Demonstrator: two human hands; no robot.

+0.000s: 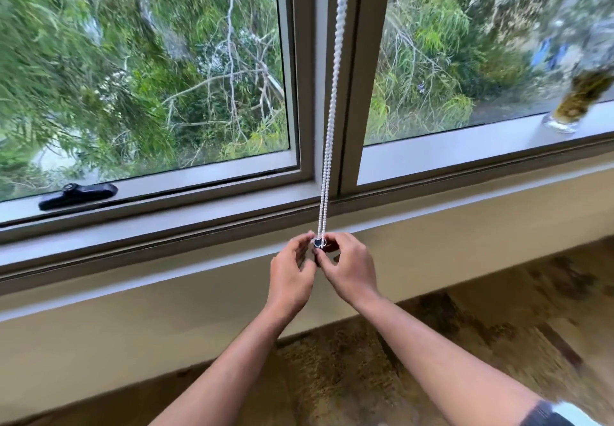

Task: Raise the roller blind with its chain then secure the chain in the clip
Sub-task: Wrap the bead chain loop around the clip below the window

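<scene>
White plastic beads make up the long looped chain, which hangs as two close strands down the grey central mullion of the window frame and ends at a small dark clip fixed just under the sill ledge. No blind fabric shows over either pane, so the raising looks done and the step in hand is the securing of the chain. The left hand sits just left of the clip with its fingers curled and the fingertips touching the bottom of the loop; it seems to pinch the chain there, though the contact is small and partly hidden. The right hand comes in from the other side, fingers bent round the clip and the chain's lowest beads, gripping them from the right. Both hands meet at the clip, well below the glass. The loop appears to sit at or in the clip, but whether it is fully seated I cannot tell. The next move likely calls for pressing the loop home while holding the strands taut. A black window latch lies on the left frame, and a clear glass vase stands on the sill at far right
</scene>
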